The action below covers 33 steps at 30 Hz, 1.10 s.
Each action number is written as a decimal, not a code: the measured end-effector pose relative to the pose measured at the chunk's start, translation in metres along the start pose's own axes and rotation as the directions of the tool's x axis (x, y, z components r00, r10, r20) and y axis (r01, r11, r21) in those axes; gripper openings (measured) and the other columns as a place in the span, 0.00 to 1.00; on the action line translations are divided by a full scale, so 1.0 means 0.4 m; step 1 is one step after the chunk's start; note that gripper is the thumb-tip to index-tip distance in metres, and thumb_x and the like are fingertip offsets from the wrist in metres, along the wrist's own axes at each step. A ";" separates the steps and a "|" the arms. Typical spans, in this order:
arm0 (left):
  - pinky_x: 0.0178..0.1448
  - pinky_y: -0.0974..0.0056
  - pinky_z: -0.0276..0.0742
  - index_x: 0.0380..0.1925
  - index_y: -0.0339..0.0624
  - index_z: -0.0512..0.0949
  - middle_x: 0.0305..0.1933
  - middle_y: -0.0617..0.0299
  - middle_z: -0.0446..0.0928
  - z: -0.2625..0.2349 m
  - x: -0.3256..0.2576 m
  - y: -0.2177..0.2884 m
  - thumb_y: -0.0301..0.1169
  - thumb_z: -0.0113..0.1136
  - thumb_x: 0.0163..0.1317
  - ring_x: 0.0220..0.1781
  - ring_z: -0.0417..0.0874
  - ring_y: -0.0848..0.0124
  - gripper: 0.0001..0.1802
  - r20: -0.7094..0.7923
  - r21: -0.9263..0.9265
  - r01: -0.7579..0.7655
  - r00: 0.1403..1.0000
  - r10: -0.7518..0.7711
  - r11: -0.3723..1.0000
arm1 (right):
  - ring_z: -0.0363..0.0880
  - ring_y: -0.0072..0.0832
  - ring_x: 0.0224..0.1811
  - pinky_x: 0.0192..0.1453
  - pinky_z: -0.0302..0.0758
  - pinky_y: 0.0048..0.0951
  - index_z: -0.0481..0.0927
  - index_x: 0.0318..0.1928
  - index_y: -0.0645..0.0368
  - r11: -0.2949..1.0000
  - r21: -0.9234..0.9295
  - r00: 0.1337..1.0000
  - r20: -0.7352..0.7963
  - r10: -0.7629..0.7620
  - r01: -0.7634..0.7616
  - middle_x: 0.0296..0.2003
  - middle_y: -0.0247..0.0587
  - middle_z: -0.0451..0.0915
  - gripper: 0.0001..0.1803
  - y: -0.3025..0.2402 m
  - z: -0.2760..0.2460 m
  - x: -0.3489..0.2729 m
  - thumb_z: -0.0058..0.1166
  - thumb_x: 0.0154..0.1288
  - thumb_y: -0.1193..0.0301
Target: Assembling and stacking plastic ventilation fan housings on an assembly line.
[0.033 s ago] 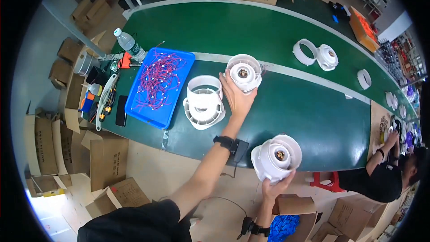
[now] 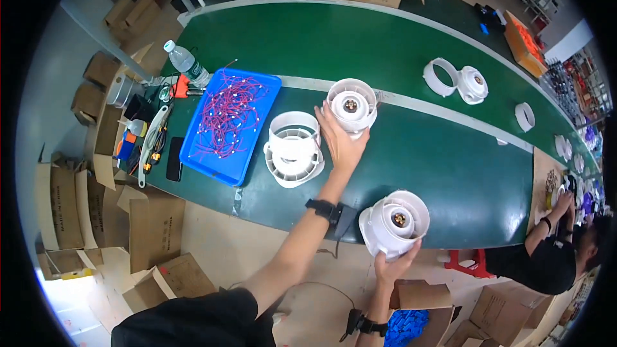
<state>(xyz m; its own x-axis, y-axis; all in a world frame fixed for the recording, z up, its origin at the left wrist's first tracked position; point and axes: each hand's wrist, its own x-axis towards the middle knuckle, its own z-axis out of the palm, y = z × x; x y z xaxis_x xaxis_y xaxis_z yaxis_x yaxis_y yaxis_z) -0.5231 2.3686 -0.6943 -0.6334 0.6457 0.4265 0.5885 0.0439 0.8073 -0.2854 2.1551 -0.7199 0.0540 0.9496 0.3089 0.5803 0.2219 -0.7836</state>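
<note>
My left hand (image 2: 344,144) is closed round the lower left side of a white round fan housing (image 2: 364,121), near the pale strip along the green table. A brass-coloured centre shows in its hub. Over the table's front edge, my right hand (image 2: 396,267) grips a second white fan housing (image 2: 380,234) from below, its open end tilted up. Its hub has a similar brass-coloured centre. Left of my left hand stands a white finned housing (image 2: 276,166) with a white ring (image 2: 281,119) at its top.
A blue tray (image 2: 273,83) of red-purple wires lies at left, beside a phone (image 2: 174,159), tools and a water bottle (image 2: 183,61). More white housings (image 2: 473,83) sit on the green belt (image 2: 308,32). A co-worker (image 2: 546,250) works at far right. Cardboard boxes (image 2: 154,228) stand below.
The housing in my right hand has shifted very slightly left and toward the table. My left hand and its housing look almost unchanged.
</note>
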 end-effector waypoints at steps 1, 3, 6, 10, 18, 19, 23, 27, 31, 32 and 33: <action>0.74 0.44 0.47 0.71 0.37 0.42 0.72 0.34 0.45 -0.013 -0.007 0.002 0.31 0.71 0.44 0.72 0.51 0.37 0.59 -0.030 -0.075 0.027 0.999 -0.030 0.997 | 0.56 0.57 0.70 0.68 0.60 0.55 0.43 0.72 0.55 1.000 0.008 1.000 0.012 0.004 -0.004 0.67 0.64 0.54 0.56 0.012 0.035 0.015 0.65 0.46 0.66; 0.75 0.45 0.45 0.71 0.35 0.41 0.72 0.34 0.45 -0.057 -0.041 0.027 0.28 0.68 0.47 0.73 0.50 0.39 0.56 0.088 -0.133 0.081 0.994 -0.070 0.988 | 0.57 0.52 0.70 0.72 0.55 0.47 0.46 0.70 0.68 0.993 0.025 0.992 -0.050 -0.118 0.119 0.67 0.64 0.56 0.52 0.027 0.076 0.045 0.61 0.47 0.70; 0.75 0.51 0.50 0.70 0.33 0.46 0.71 0.38 0.51 -0.174 -0.109 0.035 0.23 0.60 0.54 0.74 0.54 0.48 0.46 0.291 -0.321 0.256 0.943 -0.162 0.912 | 0.57 0.55 0.70 0.72 0.55 0.47 0.48 0.71 0.65 0.966 0.042 0.966 0.019 -0.258 0.257 0.67 0.65 0.56 0.53 -0.029 0.134 0.131 0.64 0.46 0.71; 0.66 0.56 0.68 0.62 0.31 0.62 0.60 0.45 0.70 -0.357 -0.163 0.041 0.21 0.58 0.57 0.63 0.72 0.56 0.31 0.401 -0.438 0.318 0.906 -0.134 0.841 | 0.57 0.63 0.68 0.69 0.57 0.57 0.50 0.71 0.58 0.989 -0.058 0.982 0.137 -0.130 0.139 0.68 0.67 0.54 0.54 -0.023 0.175 0.164 0.66 0.42 0.69; 0.62 0.54 0.68 0.53 0.37 0.72 0.54 0.46 0.72 -0.341 0.161 0.105 0.29 0.64 0.53 0.60 0.70 0.50 0.26 0.490 -0.164 -0.393 0.764 0.421 0.905 | 0.60 0.52 0.68 0.70 0.59 0.42 0.46 0.72 0.65 0.993 -0.104 0.985 0.155 0.075 -0.059 0.67 0.61 0.58 0.55 -0.104 0.172 0.171 0.66 0.46 0.73; 0.64 0.51 0.66 0.55 0.41 0.71 0.58 0.46 0.70 -0.286 0.214 0.117 0.33 0.64 0.53 0.62 0.68 0.48 0.28 0.512 -0.153 -0.471 0.714 0.477 0.869 | 0.62 0.54 0.67 0.70 0.60 0.44 0.47 0.72 0.67 0.992 -0.069 0.985 0.128 0.118 -0.109 0.66 0.63 0.60 0.55 -0.121 0.178 0.169 0.67 0.46 0.73; 0.66 0.41 0.63 0.60 0.53 0.69 0.65 0.48 0.65 -0.078 0.330 0.092 0.45 0.65 0.49 0.65 0.64 0.44 0.36 0.643 -0.041 -0.745 0.490 0.588 0.666 | 0.65 0.54 0.63 0.69 0.60 0.44 0.46 0.71 0.68 0.978 -0.124 0.980 0.087 0.177 -0.165 0.64 0.62 0.63 0.57 -0.166 0.224 0.169 0.68 0.45 0.73; 0.59 0.37 0.66 0.56 0.61 0.74 0.58 0.53 0.70 -0.017 0.373 0.047 0.49 0.68 0.39 0.62 0.68 0.49 0.38 0.937 0.112 -0.806 0.281 0.209 0.582 | 0.66 0.55 0.62 0.68 0.63 0.42 0.45 0.71 0.70 0.984 -0.058 0.968 0.176 0.177 -0.169 0.64 0.62 0.64 0.58 -0.204 0.286 0.224 0.69 0.43 0.74; 0.62 0.34 0.63 0.62 0.59 0.69 0.63 0.49 0.69 -0.004 0.405 -0.016 0.45 0.69 0.39 0.65 0.66 0.41 0.43 0.890 0.194 -0.850 0.363 0.277 0.490 | 0.59 0.51 0.70 0.73 0.57 0.38 0.53 0.70 0.68 0.991 0.118 0.962 0.272 0.034 -0.068 0.68 0.60 0.58 0.46 -0.148 0.220 0.215 0.62 0.53 0.73; 0.65 0.38 0.62 0.64 0.55 0.66 0.67 0.49 0.66 0.003 0.401 -0.004 0.43 0.66 0.45 0.66 0.66 0.43 0.41 0.889 0.055 -0.849 0.281 0.362 0.525 | 0.61 0.51 0.69 0.73 0.58 0.38 0.57 0.68 0.65 0.992 0.102 0.974 0.222 0.045 -0.069 0.66 0.59 0.62 0.42 -0.112 0.188 0.173 0.61 0.53 0.73; 0.66 0.45 0.64 0.63 0.49 0.67 0.67 0.48 0.66 0.012 0.335 0.030 0.41 0.63 0.52 0.66 0.68 0.48 0.36 0.866 0.032 -0.860 0.279 0.415 0.510 | 0.63 0.51 0.67 0.73 0.59 0.39 0.61 0.67 0.63 0.995 0.036 0.982 0.167 0.085 -0.093 0.64 0.57 0.65 0.38 -0.056 0.124 0.101 0.59 0.54 0.73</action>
<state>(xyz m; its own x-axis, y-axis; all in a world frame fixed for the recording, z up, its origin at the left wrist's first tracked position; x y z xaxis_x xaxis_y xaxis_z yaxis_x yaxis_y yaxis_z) -0.5985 2.4592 -0.6291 0.5030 0.8584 0.1012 0.8607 -0.5081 0.0314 -0.3364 2.1993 -0.7165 -0.0330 0.9886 0.1466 0.5432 0.1409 -0.8277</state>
